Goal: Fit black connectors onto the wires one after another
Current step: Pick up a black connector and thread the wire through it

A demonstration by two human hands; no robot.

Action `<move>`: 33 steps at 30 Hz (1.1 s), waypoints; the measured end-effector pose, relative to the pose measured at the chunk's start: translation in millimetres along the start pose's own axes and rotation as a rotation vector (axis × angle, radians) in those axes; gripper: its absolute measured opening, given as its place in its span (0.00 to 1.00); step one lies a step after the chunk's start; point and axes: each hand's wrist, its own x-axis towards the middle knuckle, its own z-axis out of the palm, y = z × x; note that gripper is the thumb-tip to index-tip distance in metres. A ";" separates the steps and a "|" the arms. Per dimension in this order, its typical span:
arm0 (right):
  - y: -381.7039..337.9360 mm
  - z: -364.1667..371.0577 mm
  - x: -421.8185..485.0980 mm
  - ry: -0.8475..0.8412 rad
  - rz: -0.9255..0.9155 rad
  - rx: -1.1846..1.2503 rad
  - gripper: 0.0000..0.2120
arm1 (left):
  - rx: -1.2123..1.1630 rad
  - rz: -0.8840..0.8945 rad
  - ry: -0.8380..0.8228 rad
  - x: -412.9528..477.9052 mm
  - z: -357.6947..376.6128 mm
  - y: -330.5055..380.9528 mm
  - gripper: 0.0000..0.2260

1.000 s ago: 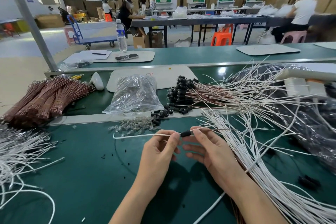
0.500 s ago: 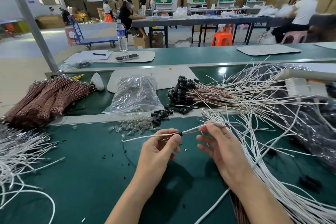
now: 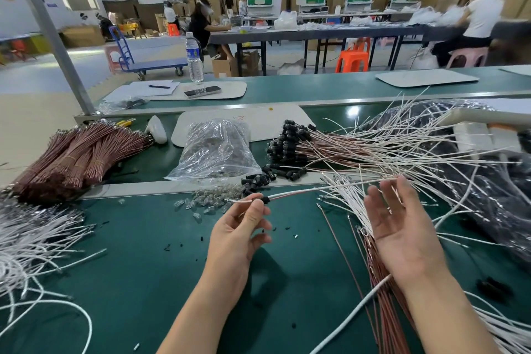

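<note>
Green bench mat (image 3: pixel 138 273): lies under both hands, with small black scraps scattered on it between them.
Left hand (image 3: pixel 238 238): raised above the mat, thumb and forefinger pinching a thin wire. The other fingers are loosely curled beneath.
Wire (image 3: pixel 301 192): white with a reddish strand alongside. It runs from the left hand's pinch toward the tips of the right hand's fingers, and a short white end sticks out on the far side of the left thumb.
Black connector (image 3: pixel 266 199): seated on the wire, just beside the left forefinger on the side facing the right hand.
Right hand (image 3: pixel 402 236): spread, palm turned toward the left hand, fingers straight and gripping nothing. Contact between its fingertips and the wire cannot be determined.
Loose black connectors (image 3: pixel 257 180): a small heap just beyond the left hand, against the metal rail.
Clear small parts (image 3: pixel 205 199): a heap beyond the left hand on its outer side, beside the loose connectors.
Plastic bag (image 3: pixel 217 149): clear, crumpled, farther beyond the left hand.
Fitted wires (image 3: pixel 290 139): brown leads with black connectors on their ends, piled beyond the gap between the hands.
White wires (image 3: pixel 347 201): fanned out between the hands and beneath the right hand.
Brown wires (image 3: pixel 379 284): lying under the right wrist.
Bound brown bundles (image 3: pixel 77 155): well out past the left hand.
White wire heap (image 3: pixel 31 241): outside the left forearm.
</note>
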 end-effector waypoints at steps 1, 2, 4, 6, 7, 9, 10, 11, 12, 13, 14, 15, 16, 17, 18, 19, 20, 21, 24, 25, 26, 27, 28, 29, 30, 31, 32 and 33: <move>-1.9 -1.6 0.4 0.025 -0.008 0.016 0.06 | -0.021 -0.011 0.003 0.2 -0.5 0.9 0.08; -4.1 -3.0 0.9 0.046 -0.017 0.038 0.06 | -0.032 -0.018 0.003 0.3 -0.7 1.6 0.07; -8.2 -4.2 2.0 0.073 -0.032 0.080 0.06 | -0.030 -0.026 -0.007 -0.4 -0.4 2.5 0.07; -11.0 -4.7 3.9 0.086 -0.040 0.106 0.05 | -0.019 -0.030 -0.020 -1.2 0.3 2.5 0.09; -11.7 -5.1 4.8 0.076 -0.037 0.113 0.06 | -0.019 -0.030 -0.024 -1.1 0.3 2.5 0.09; -9.6 -4.9 3.8 -0.013 -0.002 0.092 0.11 | -0.024 -0.026 -0.026 -0.7 -0.1 2.6 0.09; -6.6 -3.1 1.9 -0.073 0.028 0.048 0.15 | -0.025 -0.022 -0.028 -0.4 -0.3 2.4 0.09; -2.3 -0.8 -0.2 -0.122 0.058 -0.010 0.18 | -0.021 -0.016 -0.033 -0.3 -0.4 2.0 0.08; 3.8 2.6 -2.2 -0.153 0.085 -0.070 0.20 | -0.009 -0.010 -0.041 -0.3 -0.2 1.3 0.08; 10.9 7.0 -4.0 -0.168 0.107 -0.132 0.20 | 0.008 -0.002 -0.050 -0.5 0.1 0.5 0.09; 17.9 12.0 -5.5 -0.170 0.119 -0.193 0.19 | 0.023 0.006 -0.057 -0.8 0.4 -0.3 0.10; 24.4 15.9 -6.6 -0.156 0.120 -0.246 0.18 | 0.032 0.012 -0.060 -1.0 0.5 -1.0 0.11; 30.0 18.6 -7.5 -0.139 0.115 -0.281 0.17 | 0.033 0.018 -0.062 -0.9 0.5 -1.4 0.11; 34.9 20.1 -8.8 -0.129 0.115 -0.303 0.17 | 0.027 0.022 -0.064 -0.8 0.2 -1.4 0.12; 39.5 20.8 -10.8 -0.139 0.126 -0.329 0.17 | 0.019 0.022 -0.067 -0.6 0.4 -1.1 0.12; 43.9 21.2 -13.6 -0.173 0.144 -0.365 0.18 | 0.012 0.019 -0.070 -0.5 0.7 -1.2 0.11; 48.3 21.3 -16.7 -0.226 0.167 -0.403 0.19 | 0.015 0.013 -0.078 -0.7 1.3 -1.4 0.10; 52.3 21.9 -19.8 -0.289 0.188 -0.441 0.19 | 0.033 0.007 -0.093 -1.2 2.5 -1.9 0.10; 62.3 26.4 -26.8 -0.415 0.165 -0.550 0.17 | 0.221 0.039 -0.191 -6.3 6.4 -4.7 0.07; 63.6 27.5 -27.7 -0.399 0.137 -0.567 0.16 | 0.286 0.059 -0.228 -8.2 7.2 -5.5 0.07; 63.6 27.6 -28.0 -0.368 0.115 -0.567 0.15 | 0.326 0.069 -0.250 -9.2 7.5 -6.3 0.07; 62.9 27.2 -27.4 -0.338 0.105 -0.551 0.14 | 0.337 0.070 -0.254 -9.4 7.7 -6.8 0.07; 61.7 26.5 -26.2 -0.315 0.102 -0.522 0.13 | 0.323 0.064 -0.244 -9.0 8.2 -6.8 0.08; 59.9 25.8 -25.0 -0.295 0.101 -0.487 0.13 | 0.293 0.056 -0.219 -8.1 8.2 -6.8 0.09; 58.2 25.4 -23.6 -0.274 0.100 -0.455 0.13 | 0.261 0.046 -0.187 -6.7 8.1 -7.1 0.12; 56.8 24.9 -22.3 -0.249 0.099 -0.431 0.12 | 0.235 0.037 -0.158 -5.3 8.0 -7.5 0.14; 55.9 24.5 -20.9 -0.225 0.099 -0.418 0.12 | 0.214 0.032 -0.136 -4.2 8.0 -7.8 0.15; 55.1 24.0 -20.0 -0.206 0.100 -0.412 0.11 | 0.199 0.032 -0.123 -3.9 7.8 -8.1 0.15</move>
